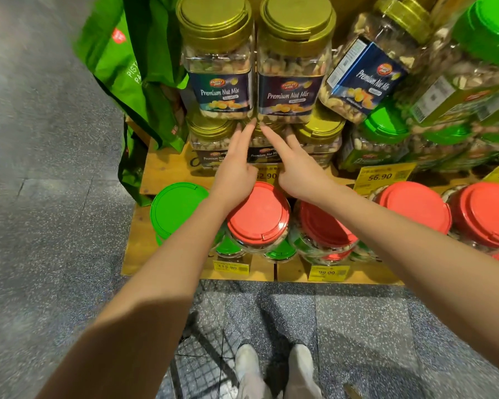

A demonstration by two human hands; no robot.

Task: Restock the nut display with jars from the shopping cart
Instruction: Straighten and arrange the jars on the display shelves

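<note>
Two gold-lidded "Premium Nut Mix" jars stand side by side on top of the stack: the left jar [221, 67] and the right jar [293, 70]. My left hand [236, 165] and my right hand [294, 165] both reach toward them with straight fingers. Their fingertips meet near the bottom corners where the two jars touch. Neither hand holds anything. A third such jar [366, 73] lies tilted to the right. More gold-lidded jars [320, 131] sit in the row below, partly hidden by my hands.
Red-lidded jars [258, 214] and a green-lidded jar [176, 208] fill the lower wooden tier [139, 234]. Green-lidded jars [386, 122] pile at the right. Green bags [133, 67] hang at the left. Yellow price tags [383, 175] line the shelf edges. Wire cart mesh [202, 355] shows by my feet.
</note>
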